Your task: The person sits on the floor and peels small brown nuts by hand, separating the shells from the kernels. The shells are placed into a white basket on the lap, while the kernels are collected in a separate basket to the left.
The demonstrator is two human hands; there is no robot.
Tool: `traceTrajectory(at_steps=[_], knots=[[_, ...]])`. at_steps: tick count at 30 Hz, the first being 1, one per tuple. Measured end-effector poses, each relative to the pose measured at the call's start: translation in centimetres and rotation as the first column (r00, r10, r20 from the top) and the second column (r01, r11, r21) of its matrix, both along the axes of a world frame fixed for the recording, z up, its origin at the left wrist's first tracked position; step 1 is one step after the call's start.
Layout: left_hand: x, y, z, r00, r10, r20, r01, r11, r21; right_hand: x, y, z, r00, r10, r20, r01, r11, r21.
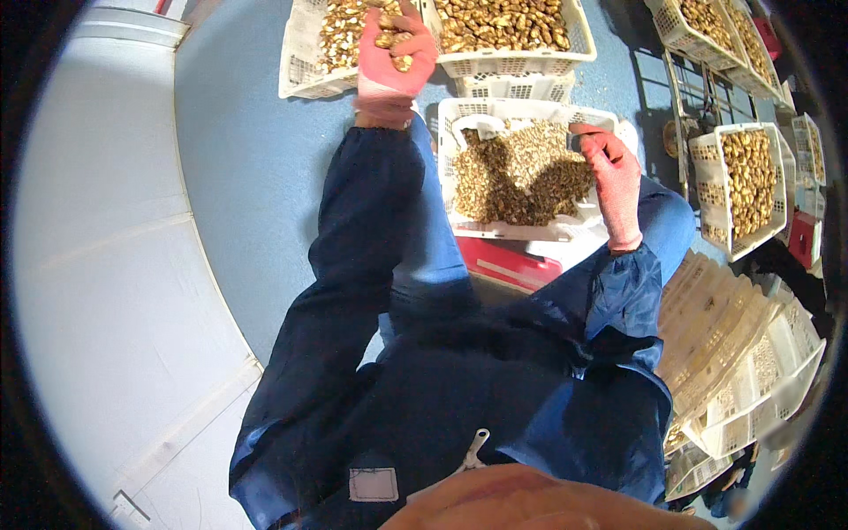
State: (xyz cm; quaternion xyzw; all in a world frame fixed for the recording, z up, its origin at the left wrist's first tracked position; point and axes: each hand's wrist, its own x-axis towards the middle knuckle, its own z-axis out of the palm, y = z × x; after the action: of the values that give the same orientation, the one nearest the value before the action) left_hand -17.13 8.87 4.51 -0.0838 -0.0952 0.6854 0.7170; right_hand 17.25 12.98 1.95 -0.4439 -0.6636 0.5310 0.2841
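Observation:
My left hand [397,60], in a pink-red glove, is above a white crate [305,75] at the top. Its fingers are curled around several golden-brown rounded lumps [395,42] like those in the crate. My right hand [613,168], gloved the same way, is at the right rim of a nearer white crate [449,190]. Its fingers are bent together, and anything between them is too small to make out. Small tan-brown pieces [521,172] fill this nearer crate over a white liner, partly in shadow.
Beside the left hand's crate stands another white crate [579,49] of golden-brown lumps, on a stacked crate [517,87]. More filled crates [784,190] and a metal frame [680,115] stand right. Nested crates [760,380] lie lower right. A red box [508,262] is below the nearer crate; a white wall [97,221] runs left.

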Motion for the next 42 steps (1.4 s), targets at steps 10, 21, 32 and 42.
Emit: traceTrajectory(at_steps=[10,21,32,42], knots=[[10.7,-2.1,-4.2,0.778,-0.187,-0.6,-0.108,0.9,-0.421,-0.6,-0.6,1.4,0.99,0.077,-0.115,-0.088,0.991,-0.096],[13.7,-4.4,-3.5,-0.287,0.044,-0.957,-0.034,0.998,0.056,-0.5,-1.1,1.3,0.975,0.177,-0.134,-0.176,0.984,0.022],[15.7,-4.0,-3.6,0.385,-0.367,-0.847,-0.241,0.846,-0.476,-2.0,-2.3,0.8,0.967,-0.042,-0.25,0.013,0.993,-0.119],[16.0,-4.6,-3.1,0.003,-0.475,-0.88,-0.072,0.877,-0.474,-0.4,-0.3,0.7,0.983,0.186,0.013,-0.184,0.959,0.218]])
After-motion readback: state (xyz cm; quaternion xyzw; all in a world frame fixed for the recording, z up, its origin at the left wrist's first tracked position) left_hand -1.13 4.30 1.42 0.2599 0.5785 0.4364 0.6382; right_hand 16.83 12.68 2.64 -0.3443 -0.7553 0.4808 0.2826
